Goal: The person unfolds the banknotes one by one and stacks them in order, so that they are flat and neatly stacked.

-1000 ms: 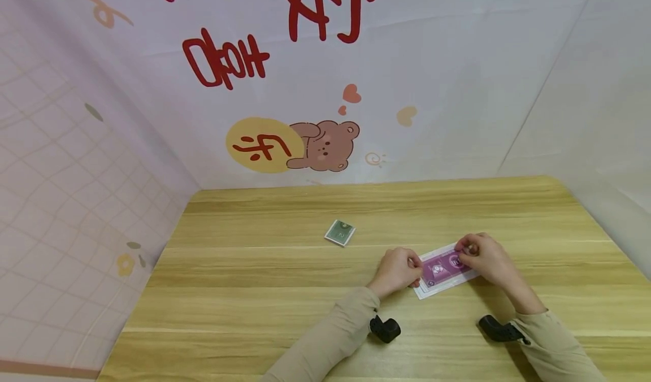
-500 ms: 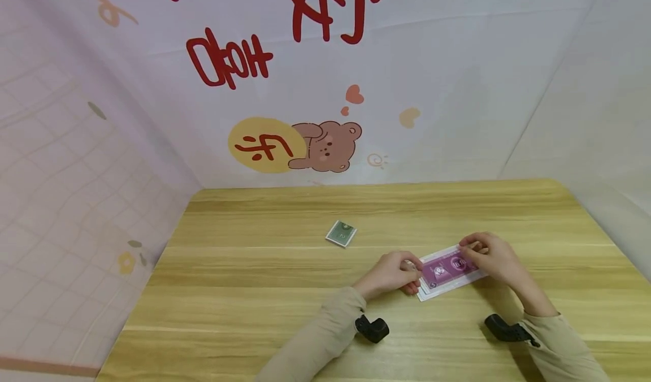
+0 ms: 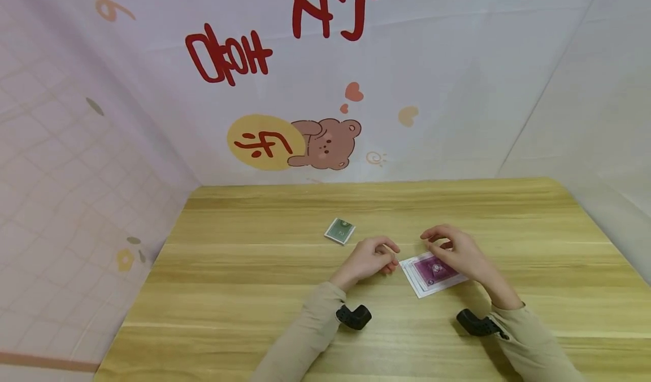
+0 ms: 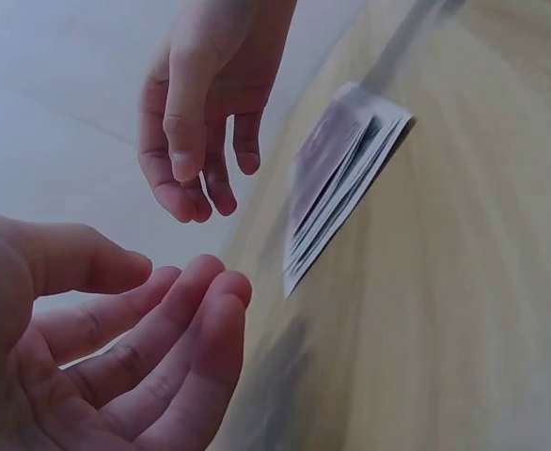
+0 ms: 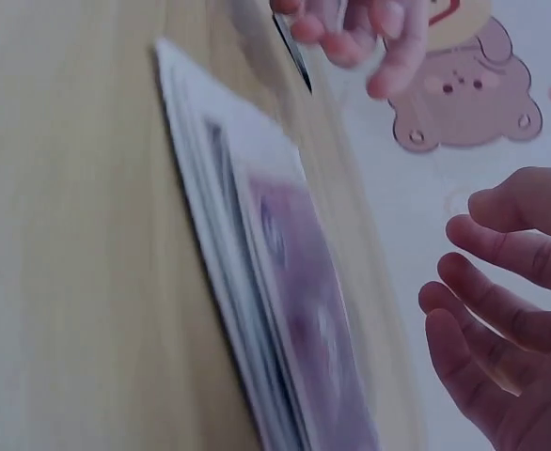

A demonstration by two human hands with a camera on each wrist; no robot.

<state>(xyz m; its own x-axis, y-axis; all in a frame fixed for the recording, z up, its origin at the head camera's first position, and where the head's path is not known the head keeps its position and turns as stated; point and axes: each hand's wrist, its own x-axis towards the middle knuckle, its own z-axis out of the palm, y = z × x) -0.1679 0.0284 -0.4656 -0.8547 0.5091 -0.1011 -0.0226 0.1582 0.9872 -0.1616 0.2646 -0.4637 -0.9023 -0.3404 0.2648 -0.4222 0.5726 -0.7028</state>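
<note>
A small stack of paper notes [image 3: 414, 277], like play money, lies on the table with a purple note [image 3: 429, 270] on top and white edges fanned out beneath. My right hand [image 3: 458, 255] hovers over its right part, covering some of it in the head view; the right wrist view shows loosely bent fingers holding nothing. To the left of the stack is my left hand [image 3: 363, 260], fingers relaxed and apart from the paper. Farther back lies a small green piece [image 3: 339, 231] with a white border and a "2", perhaps a folded note.
The wooden table [image 3: 244, 291] meets a printed white cloth wall [image 3: 458, 88] with a bear drawing at its back edge. A black device [image 3: 354, 317] sits at the left wrist and another black device [image 3: 477, 322] at the right wrist.
Both hands have let go of the stack and shifted left, the left one farther from the paper. The stack now lies slightly left of where it was. The green piece has stayed put.
</note>
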